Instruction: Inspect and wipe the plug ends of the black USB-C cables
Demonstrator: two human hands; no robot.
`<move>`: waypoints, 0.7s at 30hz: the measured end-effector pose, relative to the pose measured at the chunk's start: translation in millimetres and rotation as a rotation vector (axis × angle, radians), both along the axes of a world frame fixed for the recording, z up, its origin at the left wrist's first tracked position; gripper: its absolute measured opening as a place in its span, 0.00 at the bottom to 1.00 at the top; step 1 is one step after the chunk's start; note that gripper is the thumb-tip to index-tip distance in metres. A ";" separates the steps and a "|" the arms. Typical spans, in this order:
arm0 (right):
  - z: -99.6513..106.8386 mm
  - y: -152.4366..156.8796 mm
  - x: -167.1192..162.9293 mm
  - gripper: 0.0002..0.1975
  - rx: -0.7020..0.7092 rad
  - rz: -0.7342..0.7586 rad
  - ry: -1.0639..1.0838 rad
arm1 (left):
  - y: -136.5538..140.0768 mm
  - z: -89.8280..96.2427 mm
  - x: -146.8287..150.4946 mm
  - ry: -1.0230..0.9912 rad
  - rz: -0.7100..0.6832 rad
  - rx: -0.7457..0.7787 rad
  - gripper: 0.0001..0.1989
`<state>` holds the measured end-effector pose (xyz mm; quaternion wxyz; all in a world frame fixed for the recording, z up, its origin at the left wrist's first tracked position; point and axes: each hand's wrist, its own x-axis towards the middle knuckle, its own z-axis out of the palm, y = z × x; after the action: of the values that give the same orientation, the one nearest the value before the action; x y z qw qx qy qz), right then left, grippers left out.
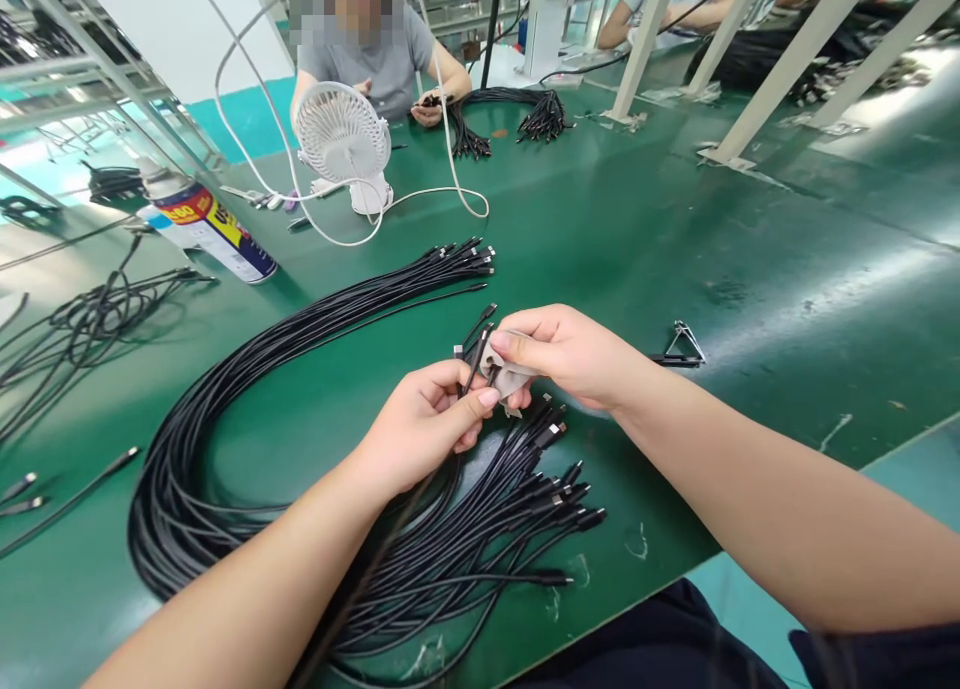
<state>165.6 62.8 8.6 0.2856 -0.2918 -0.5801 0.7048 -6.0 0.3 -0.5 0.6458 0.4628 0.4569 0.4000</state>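
Note:
A big bundle of black cables (pixel 247 369) lies bent in a loop on the green table (pixel 675 229), with connector ends fanned out near me. My left hand (pixel 424 424) pinches a few black cable ends (pixel 476 349) upright between thumb and fingers. My right hand (pixel 562 354) holds a small grey-white cloth (pixel 510 374) pressed against those cable ends. Both hands hover just above the near connector ends (pixel 559 469).
A spray can (pixel 210 229) lies at the left. A small white fan (pixel 345 144) with white cord stands further back. A co-worker in a grey shirt (pixel 382 59) handles another cable bundle (pixel 517 114). Loose cables (pixel 82 319) lie at far left, a metal clip (pixel 682 344) at right.

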 end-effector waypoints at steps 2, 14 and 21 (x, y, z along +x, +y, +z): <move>1.9 -0.2 0.3 0.21 0.000 -0.002 -0.013 | -1.0 -0.8 0.4 -0.010 -0.018 -0.008 0.21; -3.1 2.7 0.9 0.18 0.172 -0.055 -0.037 | -1.6 -1.5 1.1 -0.061 -0.015 -0.018 0.17; -0.8 -3.6 -0.6 0.13 0.525 -0.184 -0.302 | -2.6 -1.4 4.4 -0.152 0.026 -0.095 0.18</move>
<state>165.0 59.2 7.8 0.3244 -0.3606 -0.7491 0.4512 -1.6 -2.3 -1.9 0.6945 0.3939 0.4309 0.4205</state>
